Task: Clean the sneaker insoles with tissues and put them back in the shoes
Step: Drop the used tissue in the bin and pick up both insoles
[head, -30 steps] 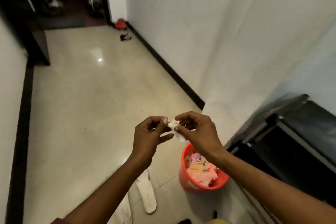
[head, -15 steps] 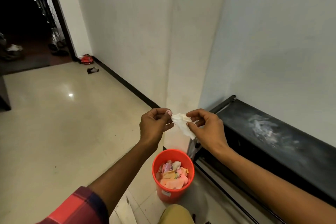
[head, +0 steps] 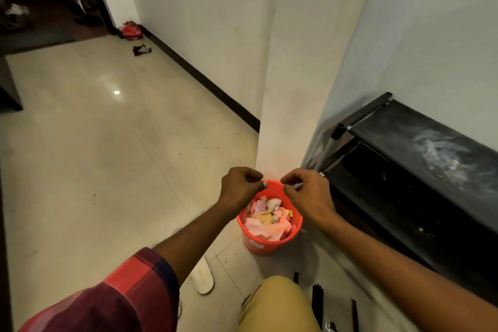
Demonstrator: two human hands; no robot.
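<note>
My left hand (head: 239, 187) and my right hand (head: 307, 191) hover close together just above a red bucket (head: 265, 246) full of pink and pale scraps. Both hands have their fingertips curled toward the thumbs, and I see no tissue between them. A whitish crumpled piece (head: 274, 203) lies on top of the scraps in the bucket. One white insole (head: 202, 277) lies flat on the tiled floor below my left forearm, partly hidden by it. No sneakers show clearly.
A black rack (head: 420, 159) stands against the wall on the right. The bucket sits at the foot of a wall corner (head: 272, 116). My knee in tan trousers (head: 277, 304) fills the bottom centre, with dark thin items (head: 318, 302) beside it. Small litter (head: 141, 49) lies far down the hallway.
The tissue that both hands held stretched between them is no longer visible. My hands have dropped lower, right over the bucket's rim, and the view has tilted down.
</note>
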